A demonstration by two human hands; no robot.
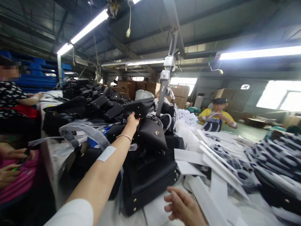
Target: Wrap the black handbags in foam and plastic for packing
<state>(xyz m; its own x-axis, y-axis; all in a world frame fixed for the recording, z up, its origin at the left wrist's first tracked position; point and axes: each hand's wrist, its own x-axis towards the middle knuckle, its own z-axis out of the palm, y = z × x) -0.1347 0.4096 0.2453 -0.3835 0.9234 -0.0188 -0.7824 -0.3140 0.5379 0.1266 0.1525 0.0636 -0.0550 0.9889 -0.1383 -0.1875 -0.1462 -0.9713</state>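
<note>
My left hand [133, 120] reaches far forward over the pile, its fingers closed on the edge of a black handbag [144, 106] with small gold studs. Part of that hand's grip is hidden behind the bag. Just below it lies another black handbag [152, 133] with a gold emblem. Closer to me, a large black bag [149, 179] rests on its side, gold studs showing at its corners. Low in the view, my right hand [180, 205] hovers beside this bag, holding nothing, its fingers loosely bent and a little apart.
More black bags [98, 105] are heaped at the back left. Plastic-wrapped handles [82, 130] arch up at left. White strips [211, 188] and wrapped straps [270, 157] cover the right side. A grey post [162, 94] rises mid-table. Co-workers sit at left and right [217, 116].
</note>
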